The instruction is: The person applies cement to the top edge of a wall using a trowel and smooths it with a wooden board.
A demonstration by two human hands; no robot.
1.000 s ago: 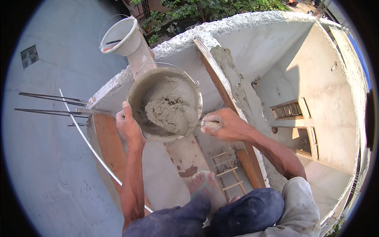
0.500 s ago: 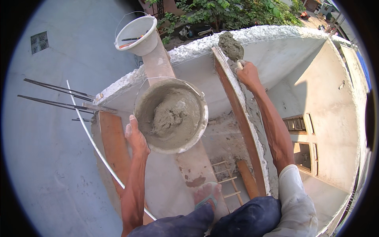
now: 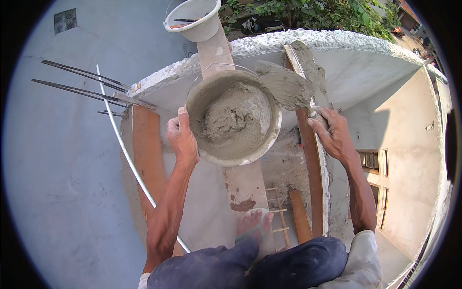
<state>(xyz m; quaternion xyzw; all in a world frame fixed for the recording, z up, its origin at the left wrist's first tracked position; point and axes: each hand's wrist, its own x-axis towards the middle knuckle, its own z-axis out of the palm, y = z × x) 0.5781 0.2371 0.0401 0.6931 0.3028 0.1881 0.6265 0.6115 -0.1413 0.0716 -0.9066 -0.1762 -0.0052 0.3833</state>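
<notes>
My left hand (image 3: 181, 136) grips the near left rim of a round pan (image 3: 262, 145) that is caked in cement and holds a mound of wet grey mortar (image 3: 231, 115). My right hand (image 3: 334, 132) is shut on the handle of a trowel (image 3: 287, 87), whose mortar-smeared blade lies over the pan's right rim. Just right of the trowel a wooden form board (image 3: 308, 159) runs along the wall edge, with fresh mortar on its top end.
A white bucket (image 3: 193, 20) with a tool in it stands on a concrete post ahead. Steel bars (image 3: 82, 84) and a white pipe (image 3: 126, 151) lie at the left. My sandalled foot (image 3: 252, 226) rests on a ledge; a wooden ladder (image 3: 279, 219) and a yard lie far below.
My right hand has come back from the far top of the board to the pan's right side, with the trowel blade now over the rim. The pan stays in my left hand.
</notes>
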